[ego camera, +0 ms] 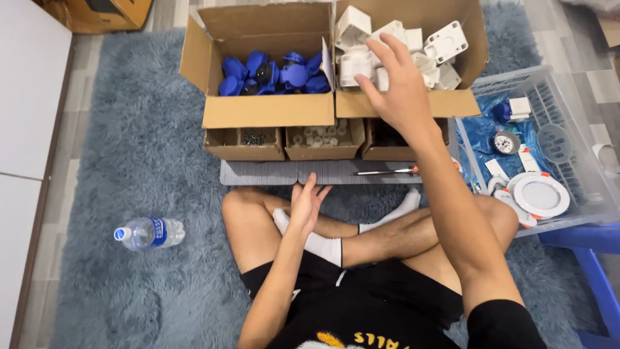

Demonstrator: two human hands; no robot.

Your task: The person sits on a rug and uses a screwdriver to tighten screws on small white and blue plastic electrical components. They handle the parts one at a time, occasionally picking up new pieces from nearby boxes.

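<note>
My right hand (395, 87) reaches forward over the front edge of a cardboard box (413, 103) filled with white plastic housings (381, 48); its fingers are spread just above them and hold nothing. My left hand (307, 201) hovers open over my crossed legs, fingers apart, empty. Left of the white parts stands a second cardboard box (258, 110) holding several blue plastic caps (274, 72).
Three small cardboard trays (244, 152) with screws and small parts sit in front of the boxes, on a grey ribbed board (310, 173) with a screwdriver (384, 172). A clear plastic crate (581, 129) with round white lamps stands right. A water bottle (150, 232) lies left on the shaggy rug.
</note>
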